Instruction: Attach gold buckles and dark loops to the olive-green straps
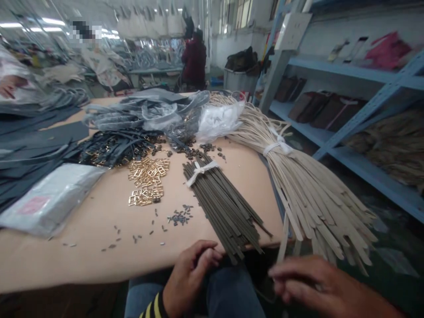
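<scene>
My left hand [192, 274] is closed at the table's front edge, thumb against the curled index finger. Whatever it may hold is hidden. Close beside it lies a bundle of dark olive strips [228, 207], tied with a white band. My right hand [308, 282] is blurred, in front of the table, with fingers pressed together. One pale strip [284, 240] hangs down to its fingertips; I cannot tell whether they grip it. It hangs beside a large bundle of beige strips [308, 185], tied in white. Small dark metal pieces [180, 216] lie scattered left of the olive bundle.
Gold rectangular buckles [149, 172] are piled mid-table. Behind them lie dark straps with gold fittings [115, 145] and a white plastic bag [220, 119]. A wrapped packet [53, 198] lies left. Blue shelving [344, 73] stands right. Other people are at the back and far left.
</scene>
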A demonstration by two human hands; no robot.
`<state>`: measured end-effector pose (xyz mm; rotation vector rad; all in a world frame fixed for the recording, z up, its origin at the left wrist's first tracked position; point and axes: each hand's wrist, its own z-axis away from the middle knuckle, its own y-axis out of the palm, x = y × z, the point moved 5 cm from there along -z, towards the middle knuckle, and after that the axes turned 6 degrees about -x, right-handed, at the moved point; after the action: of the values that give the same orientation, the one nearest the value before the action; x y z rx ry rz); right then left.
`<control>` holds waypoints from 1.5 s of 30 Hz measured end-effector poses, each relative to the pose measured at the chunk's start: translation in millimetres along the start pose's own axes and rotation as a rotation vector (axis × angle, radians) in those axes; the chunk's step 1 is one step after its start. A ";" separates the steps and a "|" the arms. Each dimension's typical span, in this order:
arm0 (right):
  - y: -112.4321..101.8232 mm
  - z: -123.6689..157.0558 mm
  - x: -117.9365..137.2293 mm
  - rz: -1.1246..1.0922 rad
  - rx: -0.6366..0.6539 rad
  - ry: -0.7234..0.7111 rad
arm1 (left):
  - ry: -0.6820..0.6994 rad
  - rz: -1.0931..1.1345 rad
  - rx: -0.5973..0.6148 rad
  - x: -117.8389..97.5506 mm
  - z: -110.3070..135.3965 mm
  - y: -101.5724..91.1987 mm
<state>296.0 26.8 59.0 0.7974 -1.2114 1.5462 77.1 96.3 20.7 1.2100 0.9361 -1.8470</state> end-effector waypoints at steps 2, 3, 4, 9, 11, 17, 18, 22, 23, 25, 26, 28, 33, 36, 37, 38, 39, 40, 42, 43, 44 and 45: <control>6.1 -44.3 40.5 0.236 0.011 -0.132 | -0.027 0.074 -0.164 8.5 0.0 -18.3; 9.8 -69.9 56.4 0.322 -0.060 -0.207 | -0.037 0.101 -0.208 13.1 1.2 -23.6; 14.7 -95.7 67.4 0.427 -0.146 -0.259 | -0.047 0.122 -0.225 17.8 3.1 -26.5; 47.0 -189.9 64.1 0.842 -0.294 -0.156 | -0.060 0.202 -0.222 40.0 15.5 -29.3; 51.0 -202.5 57.6 0.906 -0.288 -0.119 | -0.063 0.241 -0.219 47.1 18.1 -29.9; 24.5 -173.1 69.6 1.033 -0.296 -0.104 | -0.089 0.317 -0.196 46.1 16.4 -28.7; 21.1 -158.7 73.7 1.037 -0.292 -0.116 | -0.094 0.325 -0.194 42.6 15.6 -27.5; 40.8 -85.8 73.1 0.758 0.007 -0.186 | -0.144 0.465 -0.203 29.6 13.1 -23.5; 51.8 -67.2 66.6 0.639 0.133 -0.152 | -0.162 0.535 -0.214 27.9 12.9 -23.7; 74.3 -34.2 49.6 0.468 0.358 -0.063 | -0.188 0.675 -0.287 27.6 13.3 -28.6; 83.4 -21.7 40.0 0.396 0.427 -0.009 | -0.190 0.720 -0.339 28.9 14.4 -32.7; 96.6 -5.6 20.0 0.263 0.485 0.095 | -0.213 0.771 -0.393 33.9 17.9 -38.6; 112.7 6.4 -18.9 0.057 0.519 0.237 | -0.313 0.861 -0.383 50.9 32.8 -38.5; 114.2 8.8 -29.5 0.035 0.532 0.267 | -0.300 0.841 -0.425 58.1 40.8 -39.8; 113.9 9.3 -31.3 0.037 0.532 0.271 | -0.285 0.801 -0.437 59.6 42.5 -41.0; 113.8 9.7 -32.4 0.040 0.535 0.271 | -0.270 0.752 -0.443 60.7 43.9 -42.1; 114.3 9.8 -32.7 0.043 0.539 0.267 | -0.257 0.701 -0.444 61.5 45.0 -42.9; 115.9 9.6 -32.4 0.039 0.545 0.262 | -0.247 0.657 -0.440 62.1 45.9 -43.0; 122.9 8.0 -30.0 0.000 0.549 0.245 | -0.243 0.597 -0.420 63.3 47.4 -39.9; 128.1 6.2 -27.9 -0.041 0.537 0.234 | -0.250 0.574 -0.396 64.0 48.2 -36.2; 134.3 3.9 -25.5 -0.093 0.518 0.225 | -0.262 0.550 -0.359 64.5 49.1 -31.0; 140.7 1.0 -23.0 -0.151 0.486 0.214 | -0.277 0.528 -0.315 65.0 50.1 -24.9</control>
<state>169.5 15.5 -5.7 0.9783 -0.6091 1.7723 16.0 53.1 -21.1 0.8729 0.6423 -1.3415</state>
